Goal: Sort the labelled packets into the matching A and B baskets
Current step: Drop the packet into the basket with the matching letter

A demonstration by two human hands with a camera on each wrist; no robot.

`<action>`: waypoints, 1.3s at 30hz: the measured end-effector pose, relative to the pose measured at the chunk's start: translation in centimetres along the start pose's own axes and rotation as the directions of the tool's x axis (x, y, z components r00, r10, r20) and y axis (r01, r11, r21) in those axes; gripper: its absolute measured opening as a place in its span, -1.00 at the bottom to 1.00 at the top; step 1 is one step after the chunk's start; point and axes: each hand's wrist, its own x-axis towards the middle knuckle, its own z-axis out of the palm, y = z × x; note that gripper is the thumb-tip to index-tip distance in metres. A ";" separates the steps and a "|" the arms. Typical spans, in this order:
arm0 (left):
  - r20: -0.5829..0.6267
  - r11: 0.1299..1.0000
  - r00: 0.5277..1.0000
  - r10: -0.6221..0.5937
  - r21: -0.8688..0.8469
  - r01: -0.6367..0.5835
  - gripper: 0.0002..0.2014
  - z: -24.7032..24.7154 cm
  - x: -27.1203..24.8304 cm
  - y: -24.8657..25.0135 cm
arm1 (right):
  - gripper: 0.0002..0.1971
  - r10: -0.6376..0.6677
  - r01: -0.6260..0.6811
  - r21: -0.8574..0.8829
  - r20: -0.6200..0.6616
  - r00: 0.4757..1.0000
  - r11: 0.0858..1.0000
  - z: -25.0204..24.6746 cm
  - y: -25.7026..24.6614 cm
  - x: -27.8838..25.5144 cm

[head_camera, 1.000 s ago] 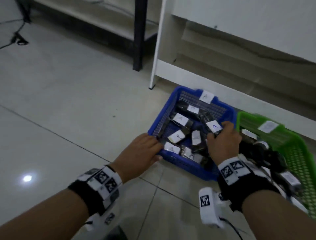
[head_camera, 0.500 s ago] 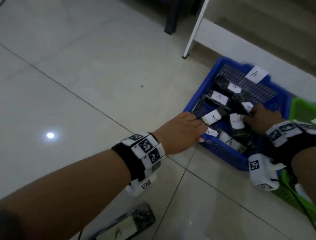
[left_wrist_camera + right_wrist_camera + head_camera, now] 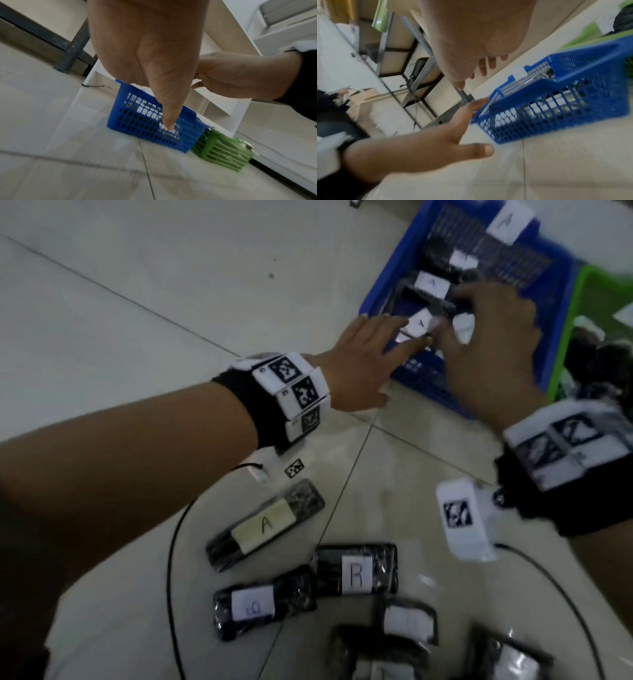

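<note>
The blue basket (image 3: 380, 302) with an A tag (image 3: 508, 222) holds several black packets with A labels. The green basket (image 3: 582, 302) stands against its right side. My left hand (image 3: 394, 337) lies with straight fingers on the blue basket's near left rim and holds nothing. My right hand (image 3: 479, 330) hovers over the blue basket, fingers loosely spread and empty; the right wrist view shows its fingers (image 3: 488, 63) free. On the floor near me lie an A packet (image 3: 265, 523), a B packet (image 3: 356, 571) and another B packet (image 3: 253, 604).
More wrapped packets (image 3: 407, 621) lie at the bottom edge of the head view. Black cables (image 3: 171, 559) run across the tiled floor. A white shelf unit (image 3: 219, 108) stands behind the baskets, with a dark table leg (image 3: 72, 54) to its left.
My view has tilted down, bringing the floor packets into sight. My right hand has risen out of the blue basket and drawn back. My left hand stays at the rim.
</note>
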 end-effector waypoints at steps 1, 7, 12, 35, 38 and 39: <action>0.035 1.000 0.999 0.008 0.009 -0.008 -0.12 0.5 -1.2 0.5 | -0.54 -0.047 0.046 0.037 0.009 0.999 0.998 0.3 -0.6 -2.6; 0.270 1.000 0.963 0.019 -0.020 -0.014 -0.11 2.8 -8.7 1.3 | -0.46 -0.125 0.084 0.116 0.411 0.903 0.990 1.8 -0.2 -15.2; 0.454 0.961 0.891 0.018 -0.253 0.109 -0.04 3.3 -12.7 1.4 | -0.07 -0.085 0.050 0.069 0.724 0.685 0.996 1.6 0.9 -20.7; 0.307 0.727 0.942 -0.136 -0.616 0.305 -0.83 -5.7 -9.9 1.9 | -0.52 -0.175 0.218 -0.037 0.472 0.864 0.975 -3.1 4.4 -14.7; 0.180 0.754 0.967 -0.179 -0.606 0.253 -0.84 -9.4 -7.0 2.8 | -0.49 -0.217 0.327 -0.221 0.412 0.885 0.919 -8.1 7.5 -11.0; 0.137 0.758 0.970 -0.201 -0.605 0.243 -0.84 -10.6 -6.2 3.0 | -0.48 -0.218 0.345 -0.279 0.401 0.890 0.896 -9.7 8.3 -9.8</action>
